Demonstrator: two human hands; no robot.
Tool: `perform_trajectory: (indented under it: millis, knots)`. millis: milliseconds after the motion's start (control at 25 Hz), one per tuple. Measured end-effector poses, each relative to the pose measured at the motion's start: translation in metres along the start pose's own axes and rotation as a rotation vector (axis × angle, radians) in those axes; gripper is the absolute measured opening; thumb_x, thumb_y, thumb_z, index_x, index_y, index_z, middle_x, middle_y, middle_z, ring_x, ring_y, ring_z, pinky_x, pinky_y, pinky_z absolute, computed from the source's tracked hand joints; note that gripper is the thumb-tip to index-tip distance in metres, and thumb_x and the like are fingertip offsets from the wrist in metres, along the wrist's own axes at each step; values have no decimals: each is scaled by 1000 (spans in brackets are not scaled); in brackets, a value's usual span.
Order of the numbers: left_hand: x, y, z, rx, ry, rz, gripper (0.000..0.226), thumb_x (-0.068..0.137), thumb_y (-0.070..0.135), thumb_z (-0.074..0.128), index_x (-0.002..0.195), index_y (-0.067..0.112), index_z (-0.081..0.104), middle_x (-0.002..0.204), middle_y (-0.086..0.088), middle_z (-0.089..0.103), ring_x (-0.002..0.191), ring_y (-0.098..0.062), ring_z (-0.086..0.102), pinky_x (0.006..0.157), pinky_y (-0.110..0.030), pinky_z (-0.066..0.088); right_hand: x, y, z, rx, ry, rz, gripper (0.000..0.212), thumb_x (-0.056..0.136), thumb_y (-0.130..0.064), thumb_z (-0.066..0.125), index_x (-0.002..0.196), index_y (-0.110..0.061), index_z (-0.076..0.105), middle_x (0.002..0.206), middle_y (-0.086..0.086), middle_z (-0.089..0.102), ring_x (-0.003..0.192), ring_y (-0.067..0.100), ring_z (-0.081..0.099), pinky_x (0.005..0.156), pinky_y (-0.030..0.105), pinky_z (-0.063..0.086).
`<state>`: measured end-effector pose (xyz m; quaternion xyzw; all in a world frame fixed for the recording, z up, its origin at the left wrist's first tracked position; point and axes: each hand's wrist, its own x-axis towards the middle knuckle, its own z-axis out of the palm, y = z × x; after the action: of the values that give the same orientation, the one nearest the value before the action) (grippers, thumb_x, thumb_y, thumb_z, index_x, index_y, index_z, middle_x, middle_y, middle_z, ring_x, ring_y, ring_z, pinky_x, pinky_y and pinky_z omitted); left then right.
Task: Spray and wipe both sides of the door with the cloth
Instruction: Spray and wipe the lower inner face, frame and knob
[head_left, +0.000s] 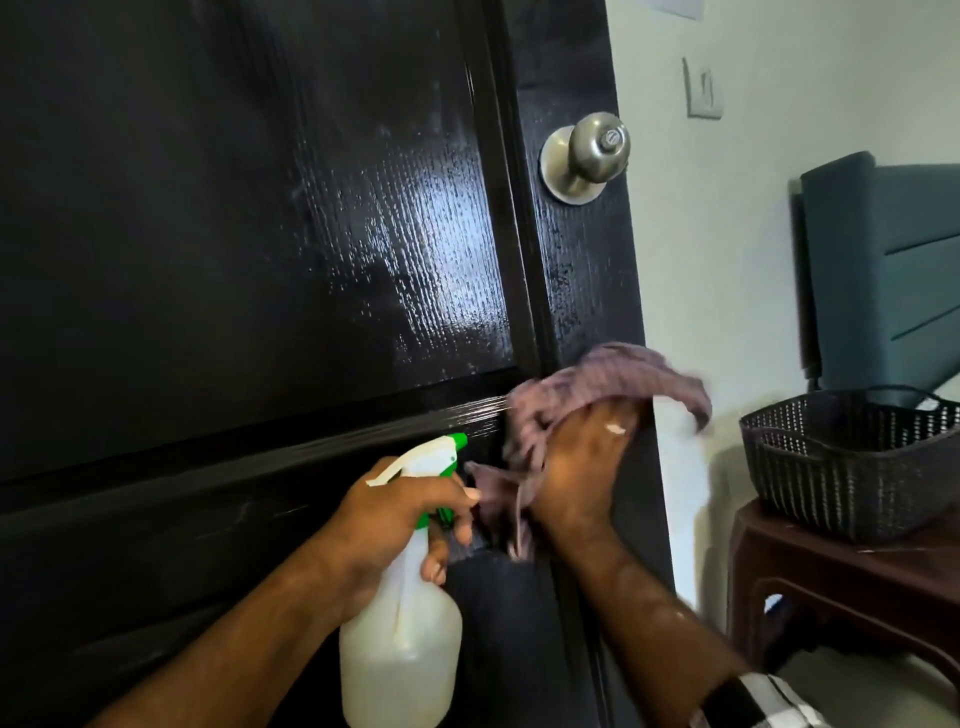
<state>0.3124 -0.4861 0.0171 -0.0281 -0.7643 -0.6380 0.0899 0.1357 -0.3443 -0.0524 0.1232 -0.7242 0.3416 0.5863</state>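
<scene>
my left hand grips the neck of the spray bottle, fingers curled round it just under the green and white trigger head, whose nozzle points up toward the door. the bottle is held upright, clear of the door, with pale liquid in its lower part. my right hand presses the purplish cloth against the door near its free edge, below the knob; the cloth is bunched over and around my fingertips and is blurred, so i think my fingers are curled into it, though the blur makes that hard to tell for sure. a loose tail of cloth hangs down between my two hands. the door is glossy black, and its upper panel shines wet with streaks and droplets beside the knob. past the door edge is a pale wall with a light switch. to the right, a dark woven basket sits on a brown stool, with something teal behind it.
</scene>
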Motion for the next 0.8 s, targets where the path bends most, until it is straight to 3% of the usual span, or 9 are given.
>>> perform_trajectory:
  millis: [80, 120, 240, 360, 400, 440, 520, 600, 800]
  knots:
    - [8, 6, 8, 6, -43, 27, 16, 78, 11, 76, 73, 0, 66, 75, -30, 62, 38, -25, 41, 51, -33, 45, 5, 13, 1, 27, -83, -485, 65, 98, -41, 63, 146, 0, 49, 149, 35, 53, 142, 58, 46, 122, 72, 26]
    - [12, 9, 11, 6, -45, 33, 16, 79, 10, 76, 71, 0, 66, 75, -30, 62, 38, -25, 41, 52, -32, 45, 16, 25, 1, 60, -84, -533, 68, 101, -49, 55, 152, -4, 47, 158, 32, 47, 151, 55, 38, 123, 72, 24]
    - [20, 17, 13, 0, -21, 32, 15, 81, 8, 74, 69, 4, 67, 75, -30, 62, 39, -25, 40, 53, -34, 45, 43, 23, 0, 7, 10, 19, 84, 94, -53, 48, 161, -3, 37, 165, 31, 36, 156, 52, 27, 127, 70, 18]
    - [23, 23, 10, 0, -40, 45, 14, 81, 9, 72, 70, 2, 66, 75, -30, 62, 38, -25, 40, 52, -32, 46, 48, 24, 2, 0, 18, -361, 63, 90, -53, 57, 136, -10, 61, 130, 28, 62, 128, 45, 57, 122, 65, 28]
    - [23, 24, 9, 9, -40, 46, 14, 82, 9, 72, 72, 2, 66, 75, -29, 62, 38, -25, 40, 52, -32, 46, 54, 28, 0, 42, 44, -392, 53, 88, -50, 60, 127, -13, 62, 125, 27, 62, 123, 43, 57, 119, 63, 33]
    - [24, 25, 8, 23, -37, 45, 13, 82, 9, 72, 73, 1, 66, 75, -29, 63, 39, -25, 40, 52, -32, 47, 64, 30, -2, 85, 83, -272, 51, 88, -48, 60, 124, -11, 61, 129, 28, 58, 125, 45, 54, 116, 63, 37]
    - [25, 26, 7, 37, -29, 44, 14, 81, 11, 74, 75, 1, 65, 76, -28, 63, 40, -26, 40, 52, -33, 48, 83, 33, -1, 208, 109, 237, 60, 94, -48, 56, 130, -1, 60, 135, 33, 55, 122, 54, 56, 103, 63, 49]
    - [27, 29, 4, 23, -25, 43, 17, 75, 16, 77, 73, 4, 66, 76, -28, 63, 39, -26, 40, 52, -33, 48, 97, 30, -3, 312, 5, 577, 69, 98, -53, 52, 138, 3, 58, 133, 34, 59, 114, 54, 62, 91, 55, 51]
    - [27, 43, 17, -28, -29, 46, 15, 77, 13, 76, 77, 4, 65, 75, -26, 62, 38, -25, 40, 51, -32, 47, 102, 25, -26, 333, -21, 644, 72, 93, -62, 51, 138, -6, 60, 131, 22, 69, 116, 47, 66, 94, 48, 52]
